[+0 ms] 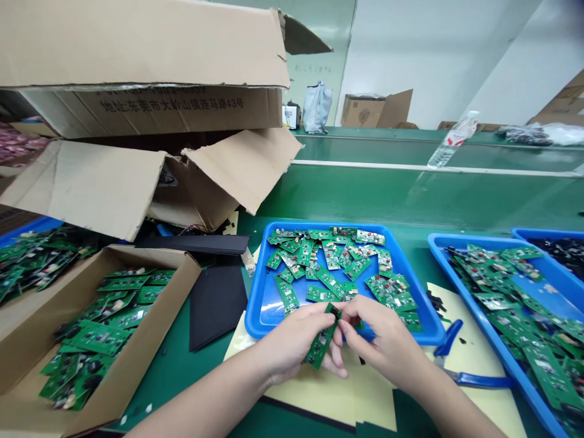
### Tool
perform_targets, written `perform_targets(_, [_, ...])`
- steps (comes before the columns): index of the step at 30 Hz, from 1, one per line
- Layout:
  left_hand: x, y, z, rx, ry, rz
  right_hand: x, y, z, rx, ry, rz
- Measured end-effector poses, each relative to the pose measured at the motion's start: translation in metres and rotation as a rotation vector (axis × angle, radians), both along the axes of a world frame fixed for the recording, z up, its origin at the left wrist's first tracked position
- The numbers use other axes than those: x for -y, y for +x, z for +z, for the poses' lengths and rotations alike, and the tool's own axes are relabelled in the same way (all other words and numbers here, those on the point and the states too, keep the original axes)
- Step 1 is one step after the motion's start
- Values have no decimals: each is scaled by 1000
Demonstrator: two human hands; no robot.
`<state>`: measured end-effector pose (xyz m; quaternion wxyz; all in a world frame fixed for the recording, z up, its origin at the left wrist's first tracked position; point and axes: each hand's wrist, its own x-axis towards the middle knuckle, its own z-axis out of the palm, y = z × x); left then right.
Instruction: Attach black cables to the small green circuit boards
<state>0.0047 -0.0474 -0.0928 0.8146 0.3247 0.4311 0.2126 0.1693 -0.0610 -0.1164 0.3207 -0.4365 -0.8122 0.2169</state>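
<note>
A green circuit board [322, 342] is tilted in my left hand [292, 342], my thumb on its face and my fingers behind it. My right hand [385, 334] is closed in a pinch at the board's upper right edge, beside a dark part at its top end. Whatever is between those fingertips is too small to make out. Just beyond both hands is a blue tray [256, 304] with many loose green circuit boards [328, 280] in it. Yellowish paper sheets [337, 398] lie beneath my hands.
Blue-handled cutters [479, 379] lie right, beside another blue tray [497, 359] of boards. At left stand an open cardboard box [182, 274] of boards and black sheets [216, 304]. Large cartons [137, 48] rise behind. A water bottle [454, 140] stands at the back.
</note>
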Motion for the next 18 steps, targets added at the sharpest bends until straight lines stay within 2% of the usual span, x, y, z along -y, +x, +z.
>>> perform_targets(6, [0, 0, -5, 47, 28, 0, 0, -1, 0, 4, 20, 2])
perform_targets(12, [1, 0, -6, 48, 130, 22, 0, 0, 4, -25, 49, -17])
perform_targets(18, [1, -1, -5, 31, 251, -21, 0, 1, 7, -41, 44, -70])
